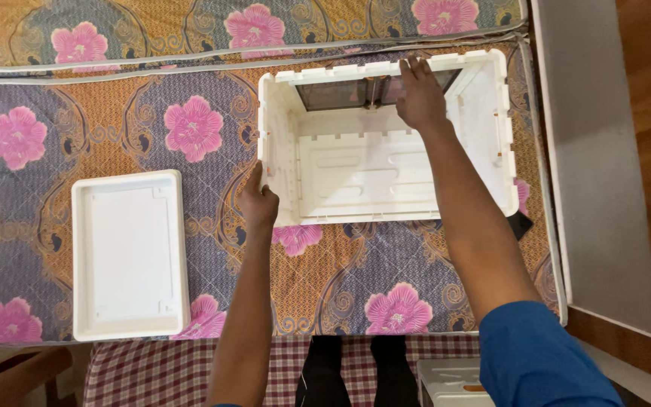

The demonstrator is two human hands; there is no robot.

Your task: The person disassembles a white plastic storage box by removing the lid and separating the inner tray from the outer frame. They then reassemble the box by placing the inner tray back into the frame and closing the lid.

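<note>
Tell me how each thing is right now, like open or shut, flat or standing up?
White plastic box: open on top, standing on the flowered mattress.
Dark panel: upright in the box's far wall.
White lid: off the box, flat on the mattress.
Left hand: gripping the box's left wall.
Right hand: resting on the far rim, over the panel.
Grey board: lying flat to the right of the mattress.

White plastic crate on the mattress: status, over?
Left hand grips white plastic folding crate at its left wall. Right hand presses far wall. White flat lid lies apart, left.
</note>
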